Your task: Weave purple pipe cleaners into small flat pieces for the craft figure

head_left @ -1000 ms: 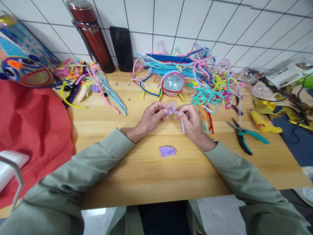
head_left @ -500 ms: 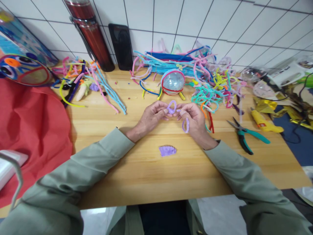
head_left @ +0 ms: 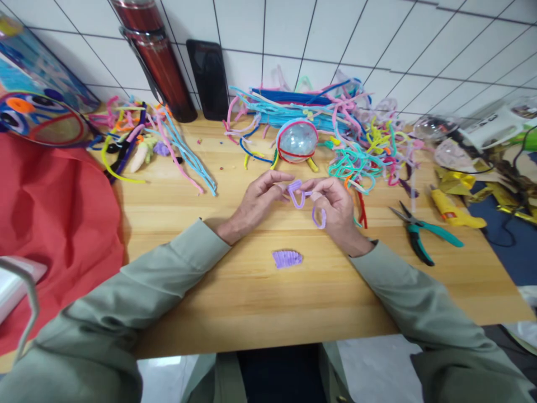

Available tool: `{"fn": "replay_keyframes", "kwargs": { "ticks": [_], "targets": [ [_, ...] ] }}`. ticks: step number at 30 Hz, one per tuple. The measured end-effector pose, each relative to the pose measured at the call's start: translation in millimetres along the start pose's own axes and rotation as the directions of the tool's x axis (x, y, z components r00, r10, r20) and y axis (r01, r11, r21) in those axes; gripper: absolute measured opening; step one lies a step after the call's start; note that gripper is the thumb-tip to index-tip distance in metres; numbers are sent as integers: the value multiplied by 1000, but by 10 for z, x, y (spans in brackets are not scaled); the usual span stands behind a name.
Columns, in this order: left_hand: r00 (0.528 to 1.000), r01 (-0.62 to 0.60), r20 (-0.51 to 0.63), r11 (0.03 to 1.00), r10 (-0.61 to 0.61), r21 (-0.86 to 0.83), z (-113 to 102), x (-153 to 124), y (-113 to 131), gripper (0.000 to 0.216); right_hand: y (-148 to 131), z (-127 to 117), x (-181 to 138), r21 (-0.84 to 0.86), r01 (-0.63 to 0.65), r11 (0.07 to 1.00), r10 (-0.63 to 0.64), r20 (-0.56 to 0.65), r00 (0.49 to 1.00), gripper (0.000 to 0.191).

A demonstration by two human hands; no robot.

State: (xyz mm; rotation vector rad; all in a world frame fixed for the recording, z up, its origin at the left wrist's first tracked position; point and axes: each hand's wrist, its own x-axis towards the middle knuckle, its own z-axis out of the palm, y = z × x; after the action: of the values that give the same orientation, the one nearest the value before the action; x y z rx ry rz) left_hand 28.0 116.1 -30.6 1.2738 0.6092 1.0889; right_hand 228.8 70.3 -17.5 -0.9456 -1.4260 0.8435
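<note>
Both hands meet over the middle of the wooden table (head_left: 235,291). My left hand (head_left: 258,201) pinches the looped end of a purple pipe cleaner (head_left: 298,196). My right hand (head_left: 335,210) pinches the same pipe cleaner, whose free end curls at its palm. A small folded purple pipe-cleaner piece (head_left: 287,258) lies on the table just in front of my hands. A clear ball ringed with red pipe cleaner (head_left: 296,141) stands behind them.
A pile of coloured pipe cleaners (head_left: 361,145) spreads across the back right, more (head_left: 138,140) at the back left. Teal-handled pliers (head_left: 419,232) and a yellow glue gun (head_left: 451,210) lie to the right. A red flask (head_left: 157,61) and dark phone (head_left: 210,78) lean on the wall. Red cloth (head_left: 54,218) covers the left.
The purple loop between my hands has turned from pointing up to hanging down, and the free end in my right hand has curled into a hook.
</note>
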Motion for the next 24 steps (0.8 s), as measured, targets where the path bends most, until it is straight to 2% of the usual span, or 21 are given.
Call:
{"fn": "replay_keyframes", "kwargs": {
  "ticks": [5, 10, 13, 18, 21, 24],
  "targets": [
    [994, 79, 80, 997, -80, 18, -23, 20, -19, 36, 3, -12, -31, -77, 6, 997, -2, 44, 999, 27],
    [987, 63, 151, 998, -62, -1, -27, 43, -18, 43, -19, -2, -17, -89, 5, 996, 0, 54, 999, 22],
    [982, 58, 179, 998, -55, -13, -14, 38, 12, 38, -31, 10, -1, -101, 9, 995, -5, 36, 999, 22],
    [990, 106, 98, 994, -104, -20, -1, 35, 19, 33, -40, -1, 4, -198, -17, 980, 7, -51, 999, 22],
    [991, 132, 29, 986, -130, -104, 7, 52, 22, 33, -23, -20, 6, -204, -65, 977, 40, -123, 992, 18],
    [988, 152, -7, 969, -156, -193, 15, 67, 44, 34, -4, -21, 10, -173, -83, 981, 61, -129, 990, 15]
  ]
}}
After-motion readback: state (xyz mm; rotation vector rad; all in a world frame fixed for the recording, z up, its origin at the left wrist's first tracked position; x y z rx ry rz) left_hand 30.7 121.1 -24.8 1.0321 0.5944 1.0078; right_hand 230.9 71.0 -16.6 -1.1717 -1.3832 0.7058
